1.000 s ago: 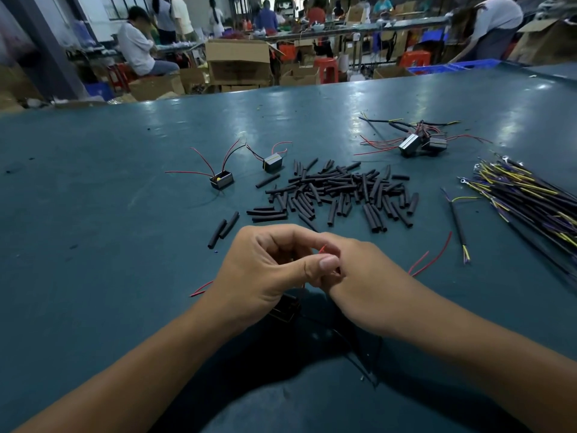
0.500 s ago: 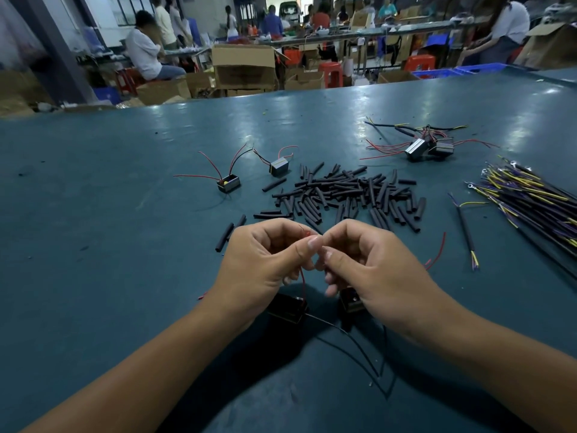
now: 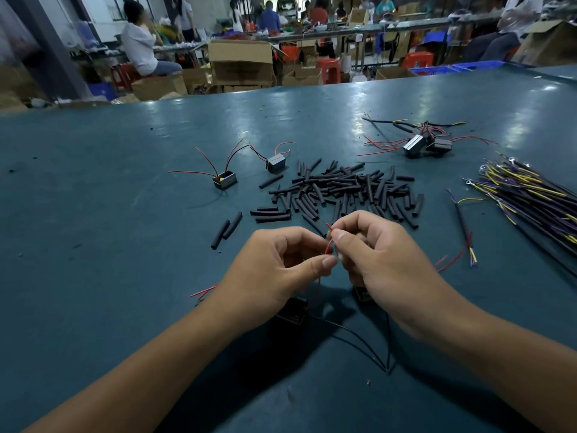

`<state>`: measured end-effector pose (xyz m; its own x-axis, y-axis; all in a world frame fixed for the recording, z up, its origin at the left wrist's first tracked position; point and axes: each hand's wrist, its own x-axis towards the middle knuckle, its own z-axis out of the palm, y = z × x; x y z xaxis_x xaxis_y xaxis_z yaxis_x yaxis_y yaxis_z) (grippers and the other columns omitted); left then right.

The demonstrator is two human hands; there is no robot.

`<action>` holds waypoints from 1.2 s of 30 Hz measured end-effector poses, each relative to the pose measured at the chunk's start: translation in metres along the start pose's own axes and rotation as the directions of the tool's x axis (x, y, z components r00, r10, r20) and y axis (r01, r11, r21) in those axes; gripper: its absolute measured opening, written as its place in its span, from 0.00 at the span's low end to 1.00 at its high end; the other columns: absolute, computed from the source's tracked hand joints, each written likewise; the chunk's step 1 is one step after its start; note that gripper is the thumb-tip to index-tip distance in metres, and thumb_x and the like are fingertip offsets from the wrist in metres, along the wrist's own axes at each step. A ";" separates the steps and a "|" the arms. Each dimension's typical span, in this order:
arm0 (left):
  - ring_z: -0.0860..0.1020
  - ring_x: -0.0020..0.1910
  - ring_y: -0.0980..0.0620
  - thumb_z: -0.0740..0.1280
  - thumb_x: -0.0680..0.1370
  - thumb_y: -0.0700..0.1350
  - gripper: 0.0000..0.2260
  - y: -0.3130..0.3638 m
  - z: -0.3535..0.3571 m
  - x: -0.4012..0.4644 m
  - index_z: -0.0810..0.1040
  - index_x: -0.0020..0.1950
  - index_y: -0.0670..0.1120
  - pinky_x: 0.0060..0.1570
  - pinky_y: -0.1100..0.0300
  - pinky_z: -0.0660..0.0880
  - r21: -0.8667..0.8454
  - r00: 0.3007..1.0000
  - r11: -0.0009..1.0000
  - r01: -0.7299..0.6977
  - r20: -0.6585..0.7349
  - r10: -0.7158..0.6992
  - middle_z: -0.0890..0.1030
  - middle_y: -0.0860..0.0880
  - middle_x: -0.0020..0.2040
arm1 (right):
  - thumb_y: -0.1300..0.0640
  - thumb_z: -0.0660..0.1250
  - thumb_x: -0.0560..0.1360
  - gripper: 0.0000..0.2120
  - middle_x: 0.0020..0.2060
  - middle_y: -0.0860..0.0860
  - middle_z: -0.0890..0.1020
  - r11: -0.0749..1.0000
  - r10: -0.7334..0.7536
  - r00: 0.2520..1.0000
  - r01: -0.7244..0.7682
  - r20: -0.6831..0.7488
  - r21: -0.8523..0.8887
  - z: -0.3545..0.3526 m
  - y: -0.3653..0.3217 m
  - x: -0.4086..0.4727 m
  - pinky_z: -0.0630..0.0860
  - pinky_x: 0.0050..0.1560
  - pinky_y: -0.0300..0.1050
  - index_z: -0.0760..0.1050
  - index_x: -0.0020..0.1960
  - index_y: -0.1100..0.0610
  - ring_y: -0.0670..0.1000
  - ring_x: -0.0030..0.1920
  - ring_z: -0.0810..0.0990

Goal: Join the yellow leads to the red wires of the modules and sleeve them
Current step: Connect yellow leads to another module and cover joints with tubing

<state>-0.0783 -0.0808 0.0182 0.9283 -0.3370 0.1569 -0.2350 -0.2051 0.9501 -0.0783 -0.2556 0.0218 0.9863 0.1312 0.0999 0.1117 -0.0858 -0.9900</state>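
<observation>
From the head camera we look down on a teal workbench, where our left hand and right hand meet just above its near middle. Both have fingers curled, and thumb and forefinger of each pinch a thin red wire. The wire's long axis runs steeply, from low between the two thumbs up and slightly right, with its free tip pointing away from us towards the pile of black sleeves. Lower down it disappears behind the left thumb, so we cannot follow it to its source. Whether a yellow lead is also held in the pinch is too small to tell.

Two dark modules lie in shadow beneath the hands, one under the left wrist and one under the right palm, each mostly hidden. Black cables trail from them towards us and meet near the bench edge.

Further back stand two loose modules, red wires sticking upward, and a tangled cluster of modules to the right. A bundle of black, yellow and purple leads is cut off at the right edge. Seated people and cardboard boxes fill the blurred background.
</observation>
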 end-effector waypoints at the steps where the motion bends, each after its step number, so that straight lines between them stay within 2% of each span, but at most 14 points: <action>1: 0.77 0.30 0.57 0.74 0.76 0.45 0.05 0.000 0.001 0.001 0.84 0.49 0.45 0.31 0.65 0.74 -0.003 1.000 1.000 -0.007 -0.008 0.007 0.84 0.49 0.37 | 0.60 0.63 0.81 0.06 0.29 0.49 0.76 1.000 0.006 1.000 -0.006 0.001 0.029 0.000 -0.001 0.000 0.65 0.27 0.38 0.77 0.46 0.56 0.45 0.27 0.67; 4: 0.78 0.27 0.51 0.71 0.79 0.37 0.03 0.000 -0.001 0.001 0.82 0.46 0.40 0.30 0.62 0.75 -0.057 0.999 0.998 -0.008 -0.054 0.005 0.82 0.46 0.34 | 0.63 0.63 0.81 0.05 0.30 0.50 0.78 0.993 0.034 0.999 -0.031 -0.024 0.116 -0.002 -0.003 0.001 0.65 0.26 0.36 0.77 0.48 0.60 0.44 0.26 0.68; 8: 0.80 0.28 0.48 0.69 0.80 0.39 0.06 0.002 -0.004 -0.001 0.82 0.44 0.39 0.31 0.59 0.78 -0.106 0.997 0.994 -0.037 -0.075 0.029 0.83 0.43 0.35 | 0.59 0.66 0.79 0.06 0.25 0.45 0.72 0.999 0.018 0.999 -0.016 -0.049 0.047 -0.005 -0.002 0.000 0.62 0.25 0.38 0.79 0.44 0.55 0.45 0.25 0.64; 13: 0.81 0.29 0.48 0.70 0.79 0.41 0.06 0.001 -0.002 0.000 0.83 0.45 0.40 0.32 0.59 0.78 -0.108 0.997 0.993 -0.041 -0.066 0.034 0.84 0.43 0.36 | 0.59 0.68 0.78 0.06 0.22 0.43 0.69 0.998 -0.063 0.998 0.064 -0.029 0.029 -0.002 -0.001 -0.004 0.60 0.24 0.34 0.80 0.42 0.55 0.44 0.24 0.61; 24: 0.83 0.31 0.47 0.71 0.77 0.46 0.09 0.001 -0.002 0.001 0.83 0.44 0.40 0.33 0.60 0.79 -0.131 0.997 0.991 -0.010 -0.074 0.000 0.85 0.43 0.37 | 0.60 0.70 0.77 0.05 0.24 0.43 0.75 0.986 -0.158 0.987 0.159 -0.019 0.049 0.000 0.000 -0.004 0.64 0.26 0.27 0.82 0.43 0.57 0.40 0.24 0.69; 27: 0.84 0.32 0.47 0.71 0.77 0.44 0.08 0.001 -0.001 0.001 0.83 0.46 0.39 0.35 0.61 0.79 -0.146 0.998 0.989 -0.002 -0.063 -0.008 0.85 0.42 0.39 | 0.61 0.70 0.77 0.05 0.24 0.42 0.76 0.983 -0.160 0.987 0.160 -0.011 0.087 0.000 0.001 -0.004 0.66 0.25 0.27 0.83 0.43 0.58 0.39 0.23 0.72; 32: 0.84 0.34 0.47 0.72 0.75 0.41 0.08 0.001 -0.001 0.001 0.80 0.48 0.36 0.36 0.62 0.80 -0.287 0.998 0.957 0.036 -0.045 -0.051 0.85 0.39 0.40 | 0.60 0.71 0.76 0.05 0.24 0.42 0.75 0.980 -0.176 0.984 0.178 -0.029 0.085 -0.001 0.003 -0.002 0.65 0.24 0.27 0.83 0.42 0.56 0.40 0.22 0.71; 36: 0.83 0.33 0.47 0.72 0.74 0.41 0.07 0.002 -0.002 0.002 0.80 0.46 0.37 0.35 0.61 0.80 -0.286 0.997 0.958 0.028 -0.058 -0.046 0.85 0.39 0.39 | 0.60 0.72 0.76 0.04 0.25 0.43 0.76 0.976 -0.208 0.978 0.210 -0.032 0.066 -0.001 0.004 -0.002 0.65 0.25 0.27 0.84 0.42 0.56 0.40 0.23 0.71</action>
<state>-0.0766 -0.0796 0.0205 0.9534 -0.2732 0.1282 -0.1169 0.0573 0.9915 -0.0793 -0.2570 0.0176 0.9449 0.1149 0.3067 0.3077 0.0092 -0.9514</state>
